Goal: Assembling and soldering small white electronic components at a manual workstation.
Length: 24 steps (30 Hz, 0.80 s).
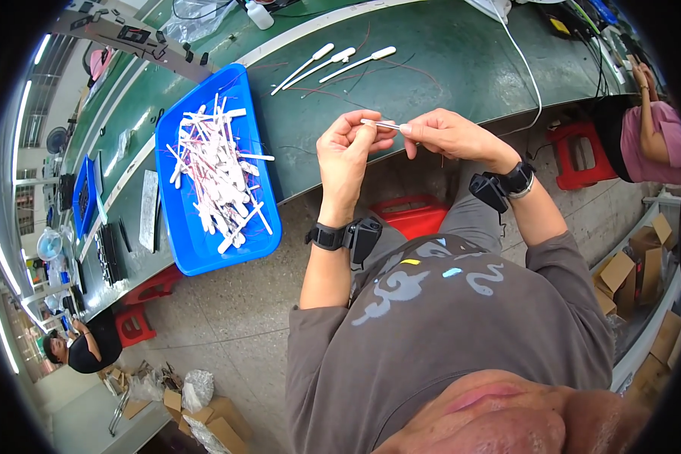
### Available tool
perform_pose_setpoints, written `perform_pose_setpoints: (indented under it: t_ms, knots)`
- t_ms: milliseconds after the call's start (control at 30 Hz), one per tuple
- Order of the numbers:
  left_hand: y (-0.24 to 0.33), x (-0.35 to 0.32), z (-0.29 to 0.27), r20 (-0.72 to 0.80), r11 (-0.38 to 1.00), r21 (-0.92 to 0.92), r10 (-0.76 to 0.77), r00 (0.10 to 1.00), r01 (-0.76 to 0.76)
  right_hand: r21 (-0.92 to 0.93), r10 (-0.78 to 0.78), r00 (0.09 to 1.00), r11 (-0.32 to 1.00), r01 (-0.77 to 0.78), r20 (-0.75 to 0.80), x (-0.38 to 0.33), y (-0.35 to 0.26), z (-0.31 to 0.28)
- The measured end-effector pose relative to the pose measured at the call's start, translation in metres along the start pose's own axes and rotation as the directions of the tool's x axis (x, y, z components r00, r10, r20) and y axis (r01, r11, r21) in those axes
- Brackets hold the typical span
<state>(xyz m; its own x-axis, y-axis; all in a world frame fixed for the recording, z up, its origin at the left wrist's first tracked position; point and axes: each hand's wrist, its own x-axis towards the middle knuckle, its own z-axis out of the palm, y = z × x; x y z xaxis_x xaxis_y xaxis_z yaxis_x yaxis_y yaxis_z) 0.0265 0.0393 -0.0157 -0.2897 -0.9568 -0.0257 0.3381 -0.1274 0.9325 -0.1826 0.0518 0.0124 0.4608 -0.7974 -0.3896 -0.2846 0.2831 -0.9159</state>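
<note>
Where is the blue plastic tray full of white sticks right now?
In the head view, the blue plastic tray lies on the green workbench, left of the left hand, with three white-tipped probes beyond it to the right.

Open brown cardboard boxes are stacked on the floor at the right edge, beside the white shelf frame. More flattened brown cardboard cartons lie at the lower left, next to crumpled clear plastic bags.

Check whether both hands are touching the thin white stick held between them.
Touching. The head view shows the left hand pinching one end of the thin white stick and the right hand gripping its other end at the fingertips.
</note>
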Motion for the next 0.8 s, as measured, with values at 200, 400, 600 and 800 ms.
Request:
perform_pose_setpoints:
  t_ms: [200, 400, 600, 800]
  knots:
    - [-0.012, 0.003, 0.003, -0.076, 0.988, -0.145, -0.073, 0.994, 0.062, -0.343, -0.312, 0.919, 0.913, 0.221, -0.240, 0.008, 0.017, 0.013]
    - [-0.015, 0.002, 0.007, -0.097, 0.973, -0.219, -0.101, 0.990, 0.078, -0.474, -0.316, 0.898, 0.869, 0.144, -0.306, -0.001, 0.001, 0.019]
    - [-0.015, 0.003, 0.007, -0.103, 0.973, -0.220, -0.102, 0.989, 0.078, -0.494, -0.319, 0.887, 0.861, 0.124, -0.334, -0.001, 0.002, 0.020]
    - [-0.016, 0.002, 0.008, -0.117, 0.977, -0.204, -0.092, 0.989, 0.067, -0.430, -0.301, 0.906, 0.889, 0.155, -0.297, 0.003, 0.009, 0.015]
